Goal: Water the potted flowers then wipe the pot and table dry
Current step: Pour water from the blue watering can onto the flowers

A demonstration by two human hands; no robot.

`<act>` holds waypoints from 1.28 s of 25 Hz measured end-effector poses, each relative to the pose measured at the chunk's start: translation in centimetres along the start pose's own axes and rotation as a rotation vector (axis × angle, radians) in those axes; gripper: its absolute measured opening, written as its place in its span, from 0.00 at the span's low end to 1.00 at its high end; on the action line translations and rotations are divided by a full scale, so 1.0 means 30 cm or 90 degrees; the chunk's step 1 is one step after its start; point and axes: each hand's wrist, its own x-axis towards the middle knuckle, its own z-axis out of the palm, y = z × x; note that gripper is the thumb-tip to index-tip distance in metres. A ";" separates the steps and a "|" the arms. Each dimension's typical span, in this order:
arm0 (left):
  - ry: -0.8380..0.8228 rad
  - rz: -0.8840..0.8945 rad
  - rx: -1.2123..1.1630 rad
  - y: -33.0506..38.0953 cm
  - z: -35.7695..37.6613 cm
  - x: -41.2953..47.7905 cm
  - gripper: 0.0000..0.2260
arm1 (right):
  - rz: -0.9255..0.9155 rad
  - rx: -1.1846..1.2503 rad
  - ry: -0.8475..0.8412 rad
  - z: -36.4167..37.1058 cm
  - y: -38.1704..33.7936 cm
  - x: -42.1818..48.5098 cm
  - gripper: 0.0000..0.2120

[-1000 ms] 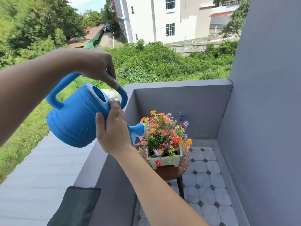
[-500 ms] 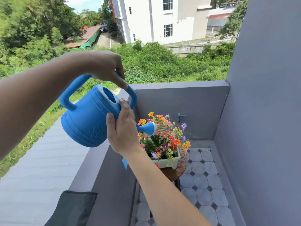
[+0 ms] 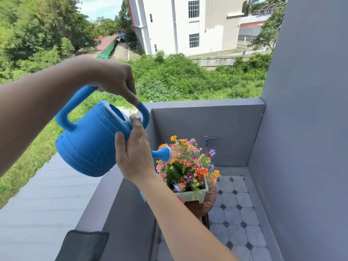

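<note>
A blue watering can (image 3: 90, 144) is tilted toward the right, and fine jets leave its rose (image 3: 164, 153) onto the colourful flowers (image 3: 190, 164). The flowers grow in a pale green rectangular pot (image 3: 195, 195) standing on a small round brown table (image 3: 210, 200). My left hand (image 3: 113, 80) grips the can's top handle from above. My right hand (image 3: 134, 153) presses flat against the can's front side near the spout, steadying it. The table's left part is hidden behind my right forearm.
A dark grey cloth (image 3: 82, 245) lies over the grey parapet wall (image 3: 98, 202) at the lower left. A blue tap (image 3: 209, 139) sticks out of the back wall. The floor (image 3: 235, 213) is pale tile with dark diamonds. A grey wall (image 3: 305, 147) closes the right side.
The can and both hands have shifted right and a little down in view, with the rose now over the flowers' left side. Water keeps spraying throughout.
</note>
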 end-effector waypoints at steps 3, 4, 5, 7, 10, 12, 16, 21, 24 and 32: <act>0.010 0.008 -0.013 0.020 0.003 0.024 0.12 | -0.006 -0.008 0.018 -0.025 0.022 0.014 0.29; 0.014 0.006 -0.016 0.025 -0.002 0.025 0.11 | -0.010 -0.012 0.020 -0.031 0.025 0.021 0.29; 0.018 0.000 -0.020 0.026 -0.006 0.024 0.11 | -0.012 -0.016 0.023 -0.033 0.027 0.026 0.29; 0.024 -0.005 -0.026 0.020 -0.015 0.024 0.11 | -0.014 -0.018 0.022 -0.037 0.026 0.041 0.29; 0.039 -0.001 -0.022 0.001 -0.023 0.024 0.13 | -0.005 -0.012 0.011 -0.026 0.017 0.064 0.29; 0.044 -0.019 -0.011 -0.021 -0.030 0.016 0.12 | -0.001 0.002 0.002 -0.004 -0.001 0.074 0.29; 0.027 -0.058 0.013 -0.064 -0.014 -0.013 0.13 | 0.017 0.024 -0.040 0.042 -0.021 0.054 0.29; -0.026 -0.067 -0.051 -0.069 0.036 -0.067 0.10 | 0.018 0.021 -0.040 0.078 -0.037 -0.037 0.29; -0.054 -0.054 -0.071 -0.038 0.062 -0.084 0.09 | 0.028 0.002 -0.029 0.072 -0.038 -0.096 0.29; 0.026 -0.034 -0.128 -0.051 0.100 -0.143 0.11 | -0.002 -0.053 -0.009 0.051 0.000 -0.087 0.29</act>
